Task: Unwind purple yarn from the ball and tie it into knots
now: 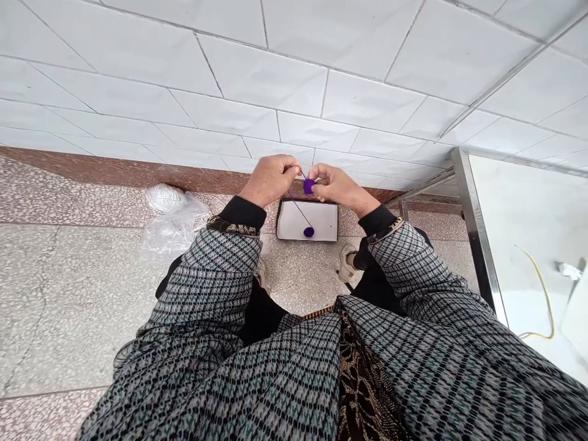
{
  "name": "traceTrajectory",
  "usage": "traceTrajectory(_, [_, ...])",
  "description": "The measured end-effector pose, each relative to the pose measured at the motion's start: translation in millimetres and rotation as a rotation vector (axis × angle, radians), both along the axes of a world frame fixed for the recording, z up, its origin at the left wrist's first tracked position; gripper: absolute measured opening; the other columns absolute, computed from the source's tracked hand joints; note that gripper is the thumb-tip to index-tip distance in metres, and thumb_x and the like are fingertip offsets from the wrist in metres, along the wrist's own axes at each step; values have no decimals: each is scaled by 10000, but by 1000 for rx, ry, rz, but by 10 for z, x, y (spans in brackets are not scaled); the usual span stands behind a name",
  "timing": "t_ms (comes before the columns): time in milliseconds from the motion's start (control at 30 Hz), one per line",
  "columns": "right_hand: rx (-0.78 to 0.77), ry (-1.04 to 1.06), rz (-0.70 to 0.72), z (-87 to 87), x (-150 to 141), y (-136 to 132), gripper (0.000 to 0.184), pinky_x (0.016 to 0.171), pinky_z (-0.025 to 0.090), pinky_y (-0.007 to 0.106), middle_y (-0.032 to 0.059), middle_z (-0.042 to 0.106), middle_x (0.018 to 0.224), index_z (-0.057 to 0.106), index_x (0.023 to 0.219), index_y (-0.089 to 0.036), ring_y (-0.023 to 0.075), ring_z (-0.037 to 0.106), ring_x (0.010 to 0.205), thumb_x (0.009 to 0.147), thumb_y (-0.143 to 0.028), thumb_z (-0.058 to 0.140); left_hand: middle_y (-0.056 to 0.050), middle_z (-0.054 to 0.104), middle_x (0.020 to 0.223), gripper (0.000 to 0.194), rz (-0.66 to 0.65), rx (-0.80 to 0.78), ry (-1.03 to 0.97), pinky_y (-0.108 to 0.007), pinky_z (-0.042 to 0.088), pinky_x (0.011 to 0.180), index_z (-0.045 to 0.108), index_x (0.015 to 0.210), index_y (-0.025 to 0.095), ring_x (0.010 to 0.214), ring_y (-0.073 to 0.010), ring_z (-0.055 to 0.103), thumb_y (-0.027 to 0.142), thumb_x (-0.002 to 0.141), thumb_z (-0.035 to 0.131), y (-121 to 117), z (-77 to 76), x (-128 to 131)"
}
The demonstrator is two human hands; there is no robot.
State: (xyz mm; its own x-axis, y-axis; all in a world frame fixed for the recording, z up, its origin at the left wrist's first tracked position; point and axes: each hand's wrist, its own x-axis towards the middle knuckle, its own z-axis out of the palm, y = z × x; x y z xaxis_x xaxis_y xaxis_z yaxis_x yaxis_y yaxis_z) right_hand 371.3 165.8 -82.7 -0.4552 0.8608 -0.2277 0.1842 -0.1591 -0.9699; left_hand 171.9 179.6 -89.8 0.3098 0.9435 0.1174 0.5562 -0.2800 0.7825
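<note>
My left hand (270, 179) and my right hand (337, 187) are held close together above a small white box (294, 224) on the floor. The right hand's fingers pinch a small purple yarn piece (309, 185). The left hand pinches the purple thread (299, 209) that runs from it down into the box. A small purple yarn ball (309, 231) lies in the box at the thread's lower end. Both arms wear checked grey sleeves.
A clear plastic bag with white yarn (168, 211) lies on the speckled floor to the left. A metal-framed table (478, 245) stands at the right, with a yellow cord (542, 288) on it. A white tiled wall rises behind. My feet (346, 262) flank the box.
</note>
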Motion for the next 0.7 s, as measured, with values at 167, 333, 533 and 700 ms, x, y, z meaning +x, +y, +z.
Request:
traceTrajectory(167, [-35, 265, -194, 5, 12, 67, 334, 556, 454, 186, -76, 579, 787, 517, 1011, -221, 61, 501, 567, 810, -121, 764, -28, 678, 714, 245, -231, -177, 21, -291, 438, 720, 719, 783, 172, 705, -182, 573, 324, 877, 552, -47, -90, 136])
traceTrajectory(333, [20, -10, -354, -41, 29, 109, 221, 525, 435, 187, -68, 566, 716, 550, 896, -195, 63, 491, 539, 840, -12, 659, -18, 698, 751, 229, -553, -230, 62, -277, 451, 744, 734, 790, 177, 687, -147, 576, 292, 863, 549, -168, 11, 224])
traceTrajectory(533, [-40, -220, -40, 20, -36, -6, 259, 513, 442, 202, -59, 589, 638, 603, 845, -164, 90, 531, 548, 782, 86, 634, -41, 685, 739, 220, -178, -58, 0, -305, 453, 742, 715, 769, 165, 719, -178, 580, 282, 866, 556, -59, 23, 53])
traceTrajectory(700, [-202, 185, -58, 79, -16, 8, 244, 580, 504, 178, -51, 616, 693, 558, 928, -176, 75, 579, 596, 829, 10, 682, -49, 652, 701, 205, 4, -20, 53, -319, 437, 731, 707, 751, 174, 704, -197, 560, 259, 872, 565, 36, -72, 0])
